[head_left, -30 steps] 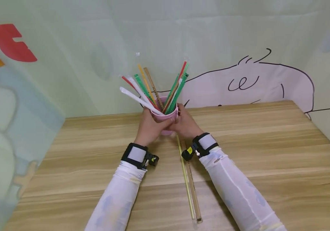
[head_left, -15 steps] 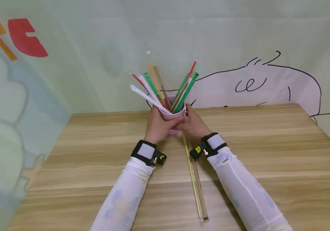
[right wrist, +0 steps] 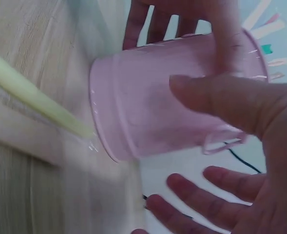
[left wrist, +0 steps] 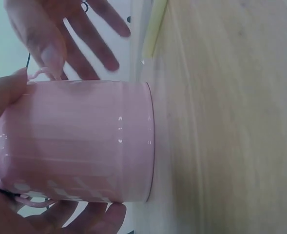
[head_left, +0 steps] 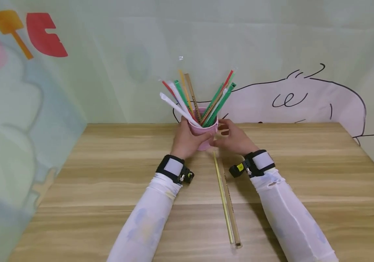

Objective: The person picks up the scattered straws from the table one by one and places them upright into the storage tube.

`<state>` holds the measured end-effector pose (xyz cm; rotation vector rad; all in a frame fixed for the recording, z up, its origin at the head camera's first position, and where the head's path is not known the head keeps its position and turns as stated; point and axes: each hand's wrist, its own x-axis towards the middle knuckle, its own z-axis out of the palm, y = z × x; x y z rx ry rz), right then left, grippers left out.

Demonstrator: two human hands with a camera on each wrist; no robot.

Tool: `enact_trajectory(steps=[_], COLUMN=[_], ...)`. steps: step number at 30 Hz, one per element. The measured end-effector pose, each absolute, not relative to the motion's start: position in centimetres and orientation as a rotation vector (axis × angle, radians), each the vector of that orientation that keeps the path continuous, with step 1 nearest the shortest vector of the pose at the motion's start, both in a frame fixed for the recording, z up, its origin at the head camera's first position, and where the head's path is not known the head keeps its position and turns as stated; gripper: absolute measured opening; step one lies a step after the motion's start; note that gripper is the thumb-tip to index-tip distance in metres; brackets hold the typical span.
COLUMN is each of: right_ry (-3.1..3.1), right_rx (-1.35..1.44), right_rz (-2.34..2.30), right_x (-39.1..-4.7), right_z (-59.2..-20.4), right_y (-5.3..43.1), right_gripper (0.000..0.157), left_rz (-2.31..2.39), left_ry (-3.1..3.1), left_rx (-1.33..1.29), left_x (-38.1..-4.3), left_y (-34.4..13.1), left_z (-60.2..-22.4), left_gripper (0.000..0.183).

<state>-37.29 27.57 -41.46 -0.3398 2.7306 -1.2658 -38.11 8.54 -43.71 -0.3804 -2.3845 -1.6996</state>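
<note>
A small pink bucket (head_left: 204, 146) stands at the back of the wooden table, full of wrapped straws (head_left: 187, 98) fanning out over its rim. My left hand (head_left: 187, 142) grips the bucket from the left; in the left wrist view its thumb lies near the rim and its fingers (left wrist: 102, 219) wrap the far side. My right hand (head_left: 237, 141) is beside the bucket's right side with spread fingers. The right wrist view has its thumb (right wrist: 206, 95) overlapping the pink wall, while its other fingers stand apart from the bucket, past a small handle loop (right wrist: 225, 141).
Two long straws, one yellow (head_left: 222, 198) and one brown (head_left: 231, 209), lie on the table (head_left: 108, 182) in front of the bucket, between my forearms. A printed cloth backdrop (head_left: 124, 72) rises right behind the table's back edge and along the left.
My right hand has loosened from the bucket and shifted right, its fingers spreading. The left hand keeps its grip. The whole head view has shifted, moving the scene to the right.
</note>
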Motion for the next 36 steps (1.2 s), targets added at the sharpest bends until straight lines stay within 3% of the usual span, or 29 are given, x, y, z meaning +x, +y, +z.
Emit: enact_trajectory(steps=[14,19,36], right_ry=[2.745,2.720,2.772], right_rx=[-0.346,-0.347,-0.300], right_rz=[-0.644,-0.518,-0.383], right_x=[-30.6,-29.0,-28.2], right_z=[-41.1,-41.2,-41.0], right_y=[29.3,29.0,27.9], right_gripper=[0.038,0.027,0.026], left_rz=[-1.660,-1.657,-1.663], left_ry=[-2.477,-2.473,-2.465], left_rx=[-0.301,-0.307,-0.318], left_x=[-37.9,-38.0,-38.2], left_y=[8.4,8.3,8.4], left_z=[-43.5,-43.6,-43.8], left_gripper=[0.097,0.097,0.099])
